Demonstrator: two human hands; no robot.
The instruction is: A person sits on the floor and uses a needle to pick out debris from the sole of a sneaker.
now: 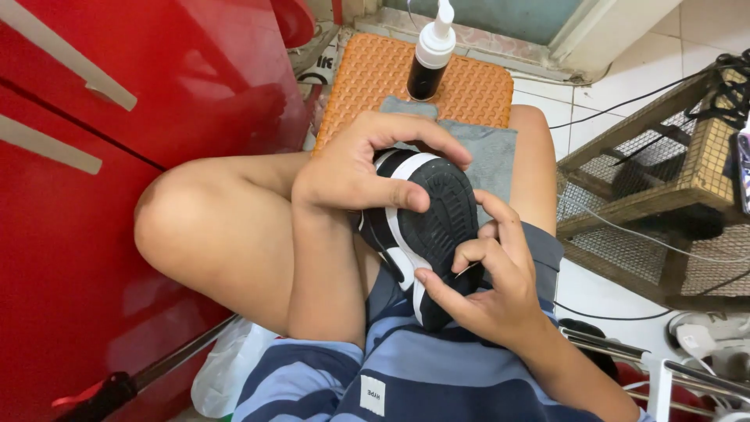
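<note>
A black shoe with a white midsole (433,223) lies sole-up on my lap. My left hand (355,168) grips its toe end, thumb across the sole and fingers curled over the top. My right hand (488,285) rests at the heel end and pinches a thin needle-like pick (467,270) against the black tread. A grey cloth (488,152) lies under the shoe, spread over my right leg.
A black pump bottle with a white top (431,55) stands on an orange mat (375,78) ahead. A red cabinet (117,156) fills the left. A wooden wire-mesh cage (664,187) and cables sit to the right on white floor tiles.
</note>
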